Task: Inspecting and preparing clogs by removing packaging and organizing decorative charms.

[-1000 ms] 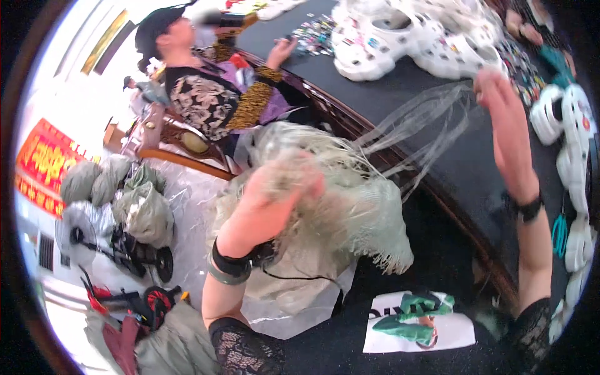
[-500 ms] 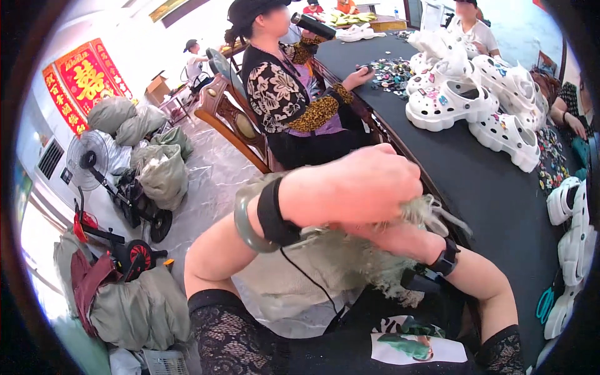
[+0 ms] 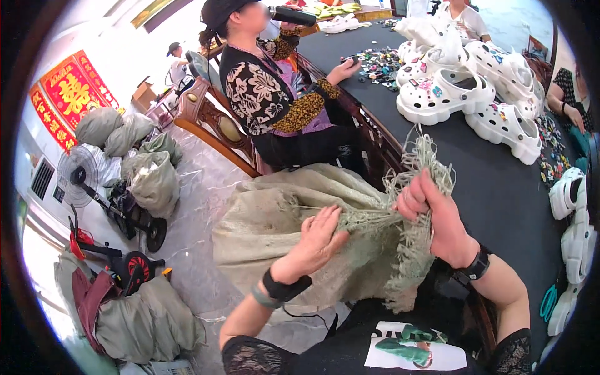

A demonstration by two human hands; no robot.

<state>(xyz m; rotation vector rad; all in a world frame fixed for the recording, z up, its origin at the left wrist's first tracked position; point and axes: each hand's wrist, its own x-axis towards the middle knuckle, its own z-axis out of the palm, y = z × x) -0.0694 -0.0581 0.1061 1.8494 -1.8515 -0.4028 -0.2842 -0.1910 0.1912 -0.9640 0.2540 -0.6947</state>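
1. At far left, a fan [image 3: 78,175] stands beside stuffed bags [image 3: 150,184].
2. The big sack [image 3: 262,219] lies in front of me, left of the table [image 3: 494,206], its frayed neck [image 3: 409,269] bunched toward the right.
3. My left hand [image 3: 314,245] is loose, fingers extended by the gathered folds; whether they touch, I cannot tell.
4. My right hand [image 3: 437,219] clenches the neck.
5. White shoes [image 3: 444,97] sit on the tabletop.

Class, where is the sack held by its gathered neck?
In the head view, the sack sits near the centre, left of the dark table, its gathered neck in the right hand.
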